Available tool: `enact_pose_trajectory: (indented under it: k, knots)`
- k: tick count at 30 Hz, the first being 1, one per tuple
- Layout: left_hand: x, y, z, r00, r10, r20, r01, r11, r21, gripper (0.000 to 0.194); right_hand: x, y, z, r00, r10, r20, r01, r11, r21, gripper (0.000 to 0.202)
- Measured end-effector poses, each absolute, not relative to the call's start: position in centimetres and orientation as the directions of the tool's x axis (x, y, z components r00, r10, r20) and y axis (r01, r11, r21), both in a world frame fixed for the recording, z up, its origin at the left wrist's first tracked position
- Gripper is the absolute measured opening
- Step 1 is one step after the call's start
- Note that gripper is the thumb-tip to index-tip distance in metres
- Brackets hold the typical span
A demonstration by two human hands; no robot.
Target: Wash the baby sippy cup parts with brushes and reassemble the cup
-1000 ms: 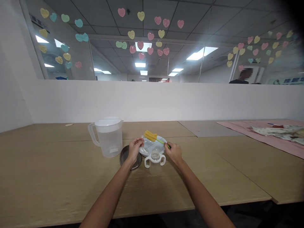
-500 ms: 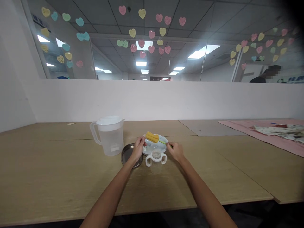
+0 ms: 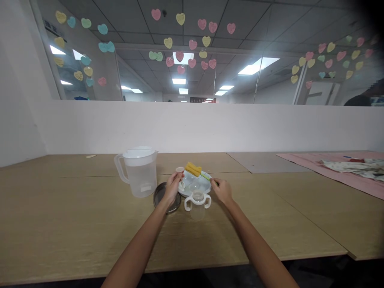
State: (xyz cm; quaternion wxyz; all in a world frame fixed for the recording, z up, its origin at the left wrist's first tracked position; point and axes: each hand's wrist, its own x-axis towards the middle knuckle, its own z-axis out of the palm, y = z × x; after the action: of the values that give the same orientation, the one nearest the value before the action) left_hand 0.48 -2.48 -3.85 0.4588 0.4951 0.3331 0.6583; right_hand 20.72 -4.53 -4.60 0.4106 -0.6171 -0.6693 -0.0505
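My right hand [image 3: 222,191] is closed round the green handle of a bottle brush. Its yellow sponge head [image 3: 193,169] points left, above a white plate [image 3: 205,185]. Pinched in my left hand [image 3: 172,187] is a small pale round cap [image 3: 179,170], just left of the sponge and apart from it. Between my forearms a clear baby bottle [image 3: 197,207] with two white handles stands upright and without a lid. A dark metal dish [image 3: 159,195] lies partly under my left hand.
To the left stands a lidded translucent pitcher [image 3: 140,172]. A flat wooden piece [image 3: 91,156] lies at the back left. On the right, a pink cloth [image 3: 295,159] bears a patterned cloth [image 3: 351,167]. Behind the table [image 3: 90,232] is a white wall below a window.
The sponge head has risen slightly and parted from my left hand. The pale cap in my left hand has tilted up into view. Behind the glass, a person has moved right.
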Motion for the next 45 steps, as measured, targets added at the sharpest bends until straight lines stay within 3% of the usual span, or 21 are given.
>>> enact_pose_trajectory:
  k: [5, 10, 13, 15, 17, 19, 20, 22, 27, 33, 37, 39, 42, 45]
  knots:
    - [0.3, -2.4, -3.4, -0.047, 0.972, 0.230, -0.549, -0.217, 0.807, 0.023, 20.0, -5.0, -4.8, 0.133, 0.663, 0.737, 0.861, 0.291, -0.418, 0.031]
    - [-0.3, -2.1, -2.6, 0.086, 0.992, 0.091, -0.728, 0.000, 0.686, 0.020, 20.0, -5.1, -5.3, -0.072, 0.463, 0.883, 0.876, 0.453, -0.166, 0.027]
    - [-1.2, -1.8, -1.9, 0.024, 0.996, 0.084, -0.826, -0.028, 0.563, 0.017, 20.7, -4.9, -5.3, -0.150, 0.437, 0.887, 0.902, 0.428, -0.058, 0.031]
    - [-2.2, -1.6, -1.6, -0.072, 0.992, 0.107, -0.836, -0.118, 0.535, 0.016, 21.0, -4.9, -5.2, -0.115, 0.477, 0.871, 0.929, 0.363, -0.076, 0.033]
    - [-3.1, -1.6, -1.6, -0.183, 0.968, 0.172, -0.635, -0.250, 0.731, 0.019, 21.1, -4.8, -5.0, 0.038, 0.548, 0.835, 0.947, 0.247, -0.205, 0.037]
    - [-3.8, -1.8, -2.1, -0.238, 0.937, 0.255, -0.244, -0.312, 0.918, 0.023, 20.9, -4.8, -4.7, 0.224, 0.619, 0.753, 0.919, 0.124, -0.375, 0.043]
    - [-4.0, -1.9, -2.4, -0.245, 0.928, 0.281, -0.064, -0.305, 0.950, 0.024, 20.9, -4.8, -4.5, 0.296, 0.648, 0.702, 0.892, 0.076, -0.446, 0.045]
    - [-4.3, -2.3, -3.2, -0.270, 0.916, 0.298, 0.145, -0.267, 0.953, 0.022, 20.7, -4.7, -4.4, 0.373, 0.692, 0.618, 0.842, 0.028, -0.539, 0.047]
    - [-4.6, -2.7, -4.7, -0.336, 0.886, 0.318, 0.466, -0.137, 0.874, 0.004, 21.2, -4.2, -4.7, 0.453, 0.702, 0.549, 0.732, 0.058, -0.678, 0.036]
    - [-4.4, -2.9, -5.0, -0.300, 0.893, 0.336, 0.698, -0.035, 0.716, 0.008, 21.7, -3.8, -5.0, 0.495, 0.699, 0.517, 0.637, 0.113, -0.762, 0.032]
    - [-4.0, -3.4, -4.2, -0.272, 0.873, 0.404, 0.777, -0.049, 0.628, 0.008, 21.6, -3.8, -4.9, 0.566, 0.618, 0.546, 0.604, 0.140, -0.784, 0.032]
    - [-3.4, -3.7, -3.5, -0.195, 0.857, 0.478, 0.814, -0.130, 0.566, 0.015, 21.5, -3.7, -4.9, 0.594, 0.589, 0.547, 0.590, 0.143, -0.795, 0.030]
    - [-1.8, -4.0, -2.6, 0.068, 0.802, 0.593, 0.829, -0.376, 0.413, 0.023, 21.4, -3.7, -4.9, 0.598, 0.586, 0.547, 0.588, 0.143, -0.796, 0.026]
    - [0.3, -3.8, -2.3, 0.289, 0.780, 0.555, 0.736, -0.552, 0.393, 0.024, 21.3, -3.8, -4.9, 0.584, 0.591, 0.557, 0.596, 0.153, -0.788, 0.025]
